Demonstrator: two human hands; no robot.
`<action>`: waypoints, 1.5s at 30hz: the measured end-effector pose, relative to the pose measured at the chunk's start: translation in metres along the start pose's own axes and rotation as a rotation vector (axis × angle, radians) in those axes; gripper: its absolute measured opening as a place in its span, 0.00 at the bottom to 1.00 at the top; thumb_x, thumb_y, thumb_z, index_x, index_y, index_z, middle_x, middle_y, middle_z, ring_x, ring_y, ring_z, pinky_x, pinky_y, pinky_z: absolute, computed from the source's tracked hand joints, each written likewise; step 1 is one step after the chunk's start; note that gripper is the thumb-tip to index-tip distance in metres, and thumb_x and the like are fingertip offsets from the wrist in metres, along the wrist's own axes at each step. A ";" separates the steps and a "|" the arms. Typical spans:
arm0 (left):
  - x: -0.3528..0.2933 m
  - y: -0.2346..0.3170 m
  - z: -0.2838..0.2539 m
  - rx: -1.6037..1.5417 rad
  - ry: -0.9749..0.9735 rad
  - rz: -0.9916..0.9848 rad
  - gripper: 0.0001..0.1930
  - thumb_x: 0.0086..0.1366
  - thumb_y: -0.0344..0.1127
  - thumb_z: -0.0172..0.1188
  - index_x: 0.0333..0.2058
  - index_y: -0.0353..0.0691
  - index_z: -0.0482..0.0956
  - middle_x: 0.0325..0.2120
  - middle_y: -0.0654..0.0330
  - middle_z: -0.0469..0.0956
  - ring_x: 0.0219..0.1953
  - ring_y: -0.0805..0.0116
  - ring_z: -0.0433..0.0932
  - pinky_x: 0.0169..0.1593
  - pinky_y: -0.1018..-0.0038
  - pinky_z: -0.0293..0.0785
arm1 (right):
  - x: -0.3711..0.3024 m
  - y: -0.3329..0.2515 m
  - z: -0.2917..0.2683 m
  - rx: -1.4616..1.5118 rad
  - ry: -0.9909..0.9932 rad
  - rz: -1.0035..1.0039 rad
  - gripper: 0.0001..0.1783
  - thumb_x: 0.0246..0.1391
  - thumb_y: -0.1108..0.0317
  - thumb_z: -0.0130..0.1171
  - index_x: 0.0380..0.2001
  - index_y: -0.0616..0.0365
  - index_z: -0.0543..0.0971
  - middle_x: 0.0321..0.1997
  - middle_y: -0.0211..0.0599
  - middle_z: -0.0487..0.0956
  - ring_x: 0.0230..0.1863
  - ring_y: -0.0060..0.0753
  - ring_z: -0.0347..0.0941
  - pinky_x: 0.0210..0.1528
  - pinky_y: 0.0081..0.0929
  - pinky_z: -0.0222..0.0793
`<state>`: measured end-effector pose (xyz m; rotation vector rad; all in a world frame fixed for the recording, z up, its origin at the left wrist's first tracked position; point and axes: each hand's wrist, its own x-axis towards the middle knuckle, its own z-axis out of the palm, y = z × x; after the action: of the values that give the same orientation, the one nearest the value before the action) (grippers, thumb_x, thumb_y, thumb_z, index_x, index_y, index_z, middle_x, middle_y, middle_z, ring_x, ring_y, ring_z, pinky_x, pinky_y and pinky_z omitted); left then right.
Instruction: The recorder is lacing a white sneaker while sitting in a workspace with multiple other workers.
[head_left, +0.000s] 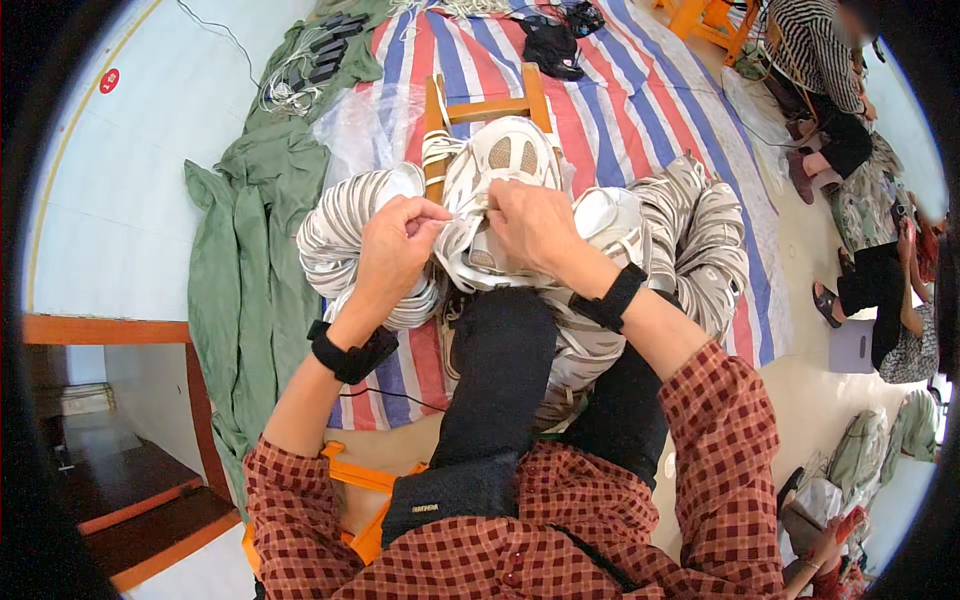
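A white shoe upper with beige mesh at its toe lies in front of me against a wooden stool frame. My left hand is closed in a pinch at its left edge, on what looks like a white shoelace. My right hand grips the upper near its middle, with thumb and fingers pressed together. Nested stacks of similar uppers flank it: one stack beside my left hand, more stacks to the right. Cream laces are looped round the stool's left leg.
A striped red, white and blue sheet covers the floor. Green cloth lies along the left. Black bags and loose laces lie at the far end. Seated people are at the right. An orange stool is under me.
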<state>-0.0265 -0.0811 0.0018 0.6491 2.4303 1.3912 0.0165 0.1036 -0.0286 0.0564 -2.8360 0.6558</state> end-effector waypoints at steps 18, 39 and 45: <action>0.044 0.006 0.027 0.793 -0.157 0.647 0.04 0.50 0.27 0.54 0.26 0.35 0.69 0.26 0.54 0.68 0.30 0.55 0.73 0.32 0.64 0.71 | 0.002 0.020 -0.005 0.336 -0.025 0.264 0.13 0.44 0.61 0.56 0.24 0.61 0.76 0.25 0.48 0.77 0.29 0.47 0.75 0.32 0.38 0.69; 0.015 0.017 0.044 0.930 -0.023 0.555 0.10 0.51 0.25 0.54 0.35 0.42 0.70 0.30 0.56 0.69 0.34 0.57 0.75 0.34 0.66 0.73 | -0.049 0.010 -0.019 -0.301 -0.091 -0.151 0.14 0.38 0.74 0.56 0.33 0.59 0.70 0.27 0.42 0.74 0.26 0.43 0.75 0.24 0.34 0.69; 0.023 0.021 0.050 1.245 -0.084 0.503 0.02 0.51 0.28 0.56 0.26 0.42 0.74 0.33 0.57 0.69 0.34 0.63 0.75 0.33 0.70 0.72 | -0.032 0.000 -0.025 -0.434 -0.234 -0.208 0.12 0.37 0.73 0.57 0.30 0.57 0.73 0.29 0.38 0.74 0.28 0.35 0.75 0.25 0.30 0.70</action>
<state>-0.0196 -0.0230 -0.0050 1.5686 2.9462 -0.2893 0.0528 0.1141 -0.0138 0.3687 -3.0674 -0.0169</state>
